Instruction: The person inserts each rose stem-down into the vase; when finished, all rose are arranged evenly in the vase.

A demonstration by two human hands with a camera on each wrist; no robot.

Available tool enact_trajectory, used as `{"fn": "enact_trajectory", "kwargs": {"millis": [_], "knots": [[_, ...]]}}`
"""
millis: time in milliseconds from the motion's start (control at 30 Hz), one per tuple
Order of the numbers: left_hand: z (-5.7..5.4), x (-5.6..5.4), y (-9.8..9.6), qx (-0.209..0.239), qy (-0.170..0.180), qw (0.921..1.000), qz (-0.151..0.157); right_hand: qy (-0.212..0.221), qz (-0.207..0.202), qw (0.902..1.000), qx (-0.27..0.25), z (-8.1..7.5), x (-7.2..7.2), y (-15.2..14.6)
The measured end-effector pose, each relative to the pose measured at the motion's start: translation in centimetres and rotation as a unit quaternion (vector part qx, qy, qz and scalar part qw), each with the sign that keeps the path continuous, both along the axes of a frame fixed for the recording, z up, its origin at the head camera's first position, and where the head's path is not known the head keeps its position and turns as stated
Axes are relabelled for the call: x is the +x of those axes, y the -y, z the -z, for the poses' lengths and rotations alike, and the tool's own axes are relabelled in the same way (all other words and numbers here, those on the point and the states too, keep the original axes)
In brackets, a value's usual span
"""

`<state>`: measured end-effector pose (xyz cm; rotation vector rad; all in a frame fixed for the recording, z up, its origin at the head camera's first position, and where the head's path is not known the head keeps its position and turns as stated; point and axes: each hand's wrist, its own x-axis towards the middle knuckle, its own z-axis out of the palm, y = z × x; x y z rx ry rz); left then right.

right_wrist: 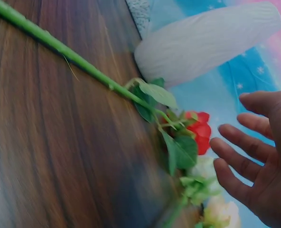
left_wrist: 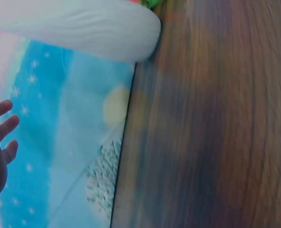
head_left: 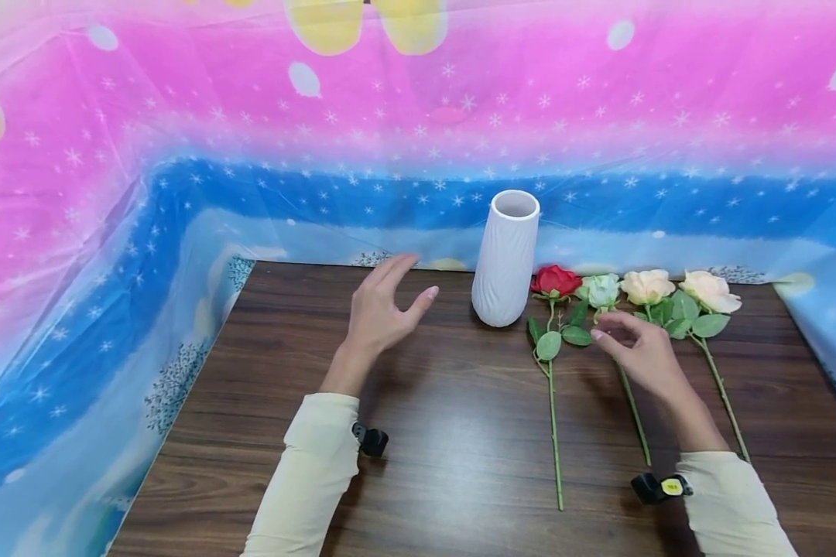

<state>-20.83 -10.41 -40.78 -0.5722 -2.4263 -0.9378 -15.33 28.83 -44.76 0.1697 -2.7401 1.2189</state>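
Note:
A white ribbed vase [head_left: 505,263] stands upright near the table's back edge, its mouth facing up. Left of it, my left hand [head_left: 383,313] hovers with fingers extended and thumb apart, touching nothing. To the vase's right lie a red rose [head_left: 556,281], a pale green rose [head_left: 601,291], a cream rose [head_left: 646,287] and a peach rose [head_left: 712,292], blooms toward the back. Over the green and cream roses' stems, my right hand [head_left: 637,356] hangs with loosely bent fingers. In the right wrist view, that hand [right_wrist: 254,156] holds nothing, and the red rose [right_wrist: 200,133] is beyond its fingertips.
The dark wooden table [head_left: 432,464] carries the flowers and vase. A pink and blue snowflake cloth [head_left: 390,155] hangs behind and along the left side. Small black wrist cameras [head_left: 372,441] sit at both cuffs.

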Motion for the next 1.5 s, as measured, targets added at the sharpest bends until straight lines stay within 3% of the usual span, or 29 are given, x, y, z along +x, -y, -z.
{"fn": "enact_trajectory", "kwargs": {"millis": [233,467,733,967,1300,1500], "knots": [[-0.6,-0.1,-2.1,0.037,0.038,0.9983,0.023,0.099,-0.006,0.9937,-0.053,1.4,-0.9,1.4],[-1.2,-0.6,-3.9,0.064,0.080,0.9940,0.038,0.146,0.014,0.9887,-0.031,2.0,-1.8,2.9],[-3.2,-1.6,-6.6,0.159,0.127,0.9743,0.097,0.152,0.033,0.9874,0.032,2.9,-2.2,3.9],[-4.3,-2.8,-8.3,0.186,0.195,0.9577,0.100,0.150,0.048,0.9845,0.078,3.7,-2.5,4.8],[-5.1,-4.9,-10.2,0.237,0.247,0.9325,0.113,0.171,0.059,0.9778,0.105,3.8,-3.4,5.8],[-5.6,-5.5,-11.0,0.230,0.245,0.9345,0.115,0.192,0.071,0.9708,0.125,3.4,-3.5,5.9]]}}
